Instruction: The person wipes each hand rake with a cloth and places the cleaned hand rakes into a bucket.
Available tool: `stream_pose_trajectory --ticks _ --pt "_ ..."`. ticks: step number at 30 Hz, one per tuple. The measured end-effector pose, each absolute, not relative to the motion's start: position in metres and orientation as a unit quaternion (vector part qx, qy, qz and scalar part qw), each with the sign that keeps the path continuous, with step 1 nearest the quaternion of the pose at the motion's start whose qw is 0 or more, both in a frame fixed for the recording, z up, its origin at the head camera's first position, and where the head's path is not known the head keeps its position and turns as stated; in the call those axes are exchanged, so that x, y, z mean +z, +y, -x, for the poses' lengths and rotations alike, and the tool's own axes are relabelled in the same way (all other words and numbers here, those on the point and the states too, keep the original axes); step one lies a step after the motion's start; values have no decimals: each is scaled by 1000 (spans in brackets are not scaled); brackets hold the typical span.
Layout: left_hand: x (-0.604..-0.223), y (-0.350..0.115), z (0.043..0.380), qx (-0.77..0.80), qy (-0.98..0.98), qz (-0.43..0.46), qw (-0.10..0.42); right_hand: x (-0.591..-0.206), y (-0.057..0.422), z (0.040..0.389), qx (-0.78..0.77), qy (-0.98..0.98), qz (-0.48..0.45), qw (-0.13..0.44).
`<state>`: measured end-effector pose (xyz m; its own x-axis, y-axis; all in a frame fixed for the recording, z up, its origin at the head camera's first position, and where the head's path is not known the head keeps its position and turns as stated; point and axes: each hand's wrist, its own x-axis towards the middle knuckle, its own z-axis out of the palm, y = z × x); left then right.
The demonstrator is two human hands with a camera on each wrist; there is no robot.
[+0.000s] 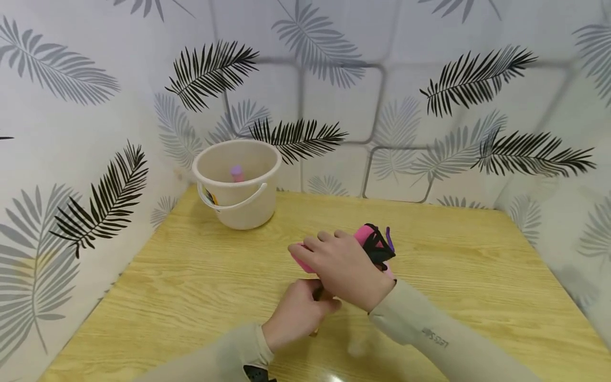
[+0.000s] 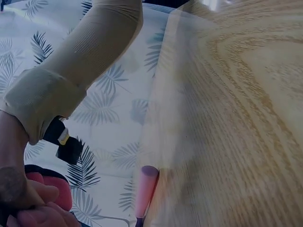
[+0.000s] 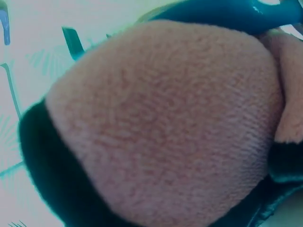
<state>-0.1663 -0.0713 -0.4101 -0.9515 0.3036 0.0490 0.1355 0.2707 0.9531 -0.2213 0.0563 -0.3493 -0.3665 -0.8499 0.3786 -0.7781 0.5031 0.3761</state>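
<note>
Over the surface (image 1: 215, 286), our right hand (image 1: 346, 265) grasps the pink-and-black bundle (image 1: 374, 245) while our left hand (image 1: 296, 312) grips a dark piece (image 1: 317, 293) beneath it; if we pull unevenly, the bundle could twist free and drop.

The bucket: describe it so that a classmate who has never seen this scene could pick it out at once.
Start at the table and look towards its far left corner. There stands an upright bucket, its curved handle lowered across the front. Unlike the pink thing in the right hand, it is large, cream and open-topped.
</note>
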Motion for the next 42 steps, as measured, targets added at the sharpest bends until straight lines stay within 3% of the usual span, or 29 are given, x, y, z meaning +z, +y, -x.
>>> stream_pose_trajectory --ticks 6,14,18,31,42 --pt "-413 -74 168 651 745 -111 97 -347 65 222 -48 -834 -487 254" --pt "-409 -79 173 682 723 -71 77 -350 92 225 65 -890 -392 223" --pt "-404 -78 174 695 712 -62 77 -354 95 217 106 -893 -391 195" --pt "-387 -82 165 677 727 -97 61 -350 114 240 148 -903 -326 237" --pt "-367 -80 155 660 742 -94 68 -348 99 219 85 -894 -383 218"
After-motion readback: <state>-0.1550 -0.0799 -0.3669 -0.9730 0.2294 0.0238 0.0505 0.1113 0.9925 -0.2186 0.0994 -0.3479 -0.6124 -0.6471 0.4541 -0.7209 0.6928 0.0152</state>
